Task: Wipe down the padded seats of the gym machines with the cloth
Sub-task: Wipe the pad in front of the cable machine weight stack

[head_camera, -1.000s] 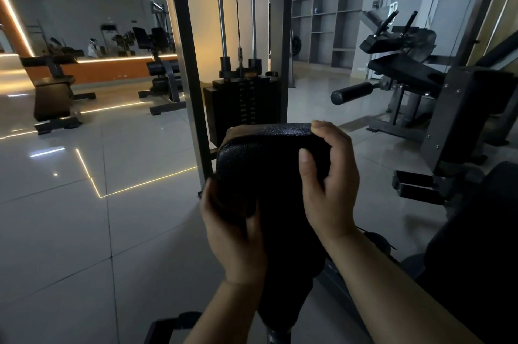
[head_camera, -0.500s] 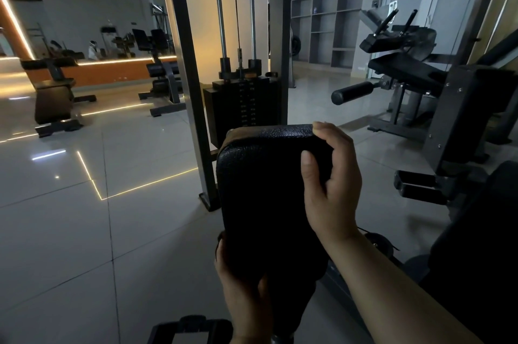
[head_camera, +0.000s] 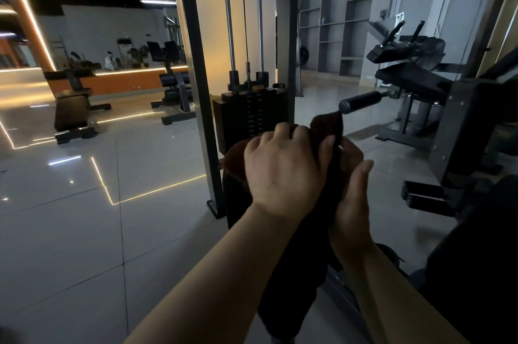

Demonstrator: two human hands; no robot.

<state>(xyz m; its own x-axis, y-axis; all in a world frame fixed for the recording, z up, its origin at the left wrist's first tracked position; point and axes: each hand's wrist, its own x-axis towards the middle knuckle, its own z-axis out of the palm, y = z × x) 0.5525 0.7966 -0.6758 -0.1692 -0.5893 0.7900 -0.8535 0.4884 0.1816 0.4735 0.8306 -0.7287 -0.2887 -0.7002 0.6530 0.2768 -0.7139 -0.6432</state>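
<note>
both hands on a brown cloth [head_camera: 326,130] bunched over the top end of the padded seat [head_camera: 241,203], just in front of the weight stack [head_camera: 249,116]. left hand [head_camera: 283,167] lies knuckles-up on the cloth, fingers curled over it, gripping it. right hand [head_camera: 350,192] sits just beside it, thumb up, fingers wrapped round the cloth's right side. one cloth corner sticks up past the hands toward the foam roller [head_camera: 361,101]. seat pad is dark, its long axis runs from the weight stack down toward the viewer, mostly hidden under the arms. grey tiled floor [head_camera: 84,217] left of the weight stack.
</note>
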